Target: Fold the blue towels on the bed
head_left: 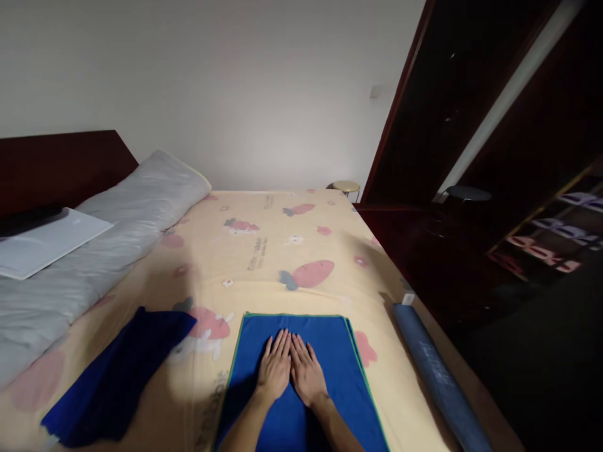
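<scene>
A blue towel (330, 342) with green edging lies spread on the bed in front of me, its layers slightly offset at the far right corner. My left hand (274, 367) rests flat on its middle, fingers stretched out and pointing away from me. Beside it, my right hand (307, 371) lies flat too, the two hands nearly touching along their index fingers. Neither hand grips anything. To the left, a darker blue cloth (120, 376) lies loosely on the sheet.
The bed (264, 238) has a cream sheet with carrot and rabbit prints. On its right edge lies a long grey-blue rolled bundle (438, 376). At left are a grey pillow (146, 194) and a white board (51, 242). Stools (346, 186) and a shoe rack (541, 238) stand beyond.
</scene>
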Demonstrator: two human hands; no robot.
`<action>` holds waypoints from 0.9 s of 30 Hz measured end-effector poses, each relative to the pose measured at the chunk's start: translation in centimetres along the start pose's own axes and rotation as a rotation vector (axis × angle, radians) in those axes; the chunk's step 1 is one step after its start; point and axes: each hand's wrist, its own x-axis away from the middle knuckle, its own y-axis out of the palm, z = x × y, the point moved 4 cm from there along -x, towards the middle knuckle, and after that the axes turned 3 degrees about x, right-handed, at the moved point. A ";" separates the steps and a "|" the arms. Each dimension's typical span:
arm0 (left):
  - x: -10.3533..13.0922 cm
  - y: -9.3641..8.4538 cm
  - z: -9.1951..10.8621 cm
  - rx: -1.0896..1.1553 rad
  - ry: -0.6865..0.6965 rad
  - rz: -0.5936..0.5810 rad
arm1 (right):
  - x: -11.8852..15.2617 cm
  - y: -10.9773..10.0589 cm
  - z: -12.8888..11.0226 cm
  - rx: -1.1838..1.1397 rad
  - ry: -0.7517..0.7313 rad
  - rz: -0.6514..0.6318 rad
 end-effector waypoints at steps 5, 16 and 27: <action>-1.9 -1.1 -4.4 0.022 -0.134 0.012 | -2.0 -1.4 5.0 0.032 0.131 0.026; -0.2 -3.9 -10.1 -0.124 -0.326 0.101 | 2.4 -4.0 15.2 0.180 0.468 0.166; 1.6 -0.7 2.0 -0.023 -0.109 0.127 | 1.5 0.4 -0.1 0.016 0.153 0.148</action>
